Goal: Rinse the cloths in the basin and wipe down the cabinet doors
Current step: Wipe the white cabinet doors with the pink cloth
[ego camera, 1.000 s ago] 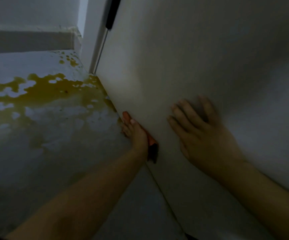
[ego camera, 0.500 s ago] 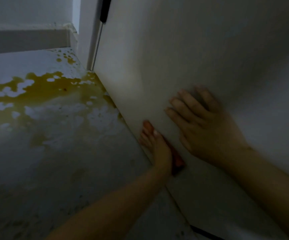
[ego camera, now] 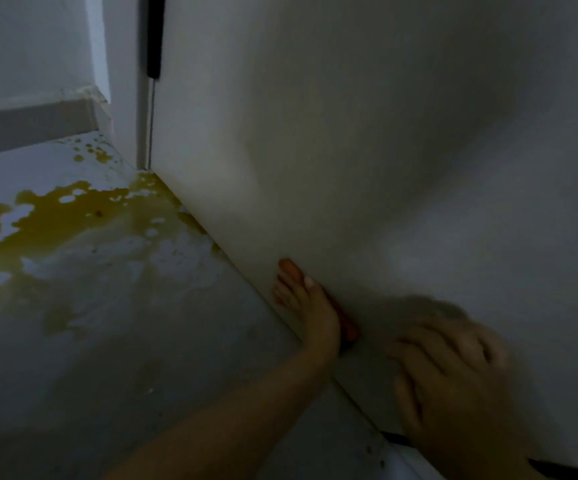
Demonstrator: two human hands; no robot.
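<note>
Legible text, labels, brands, numbers, signs: none. The cabinet door (ego camera: 367,150), the floor (ego camera: 107,341) and the wall (ego camera: 28,46) carry no readable marking; the view is dim and blurred.

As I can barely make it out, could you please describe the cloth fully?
The cloth looks orange-red and soft, mostly hidden. The left hand presses it against the bottom edge of the white door, one tip poking out past the fingers, another part showing by the wrist. Whether it is wet cannot be told.
</note>
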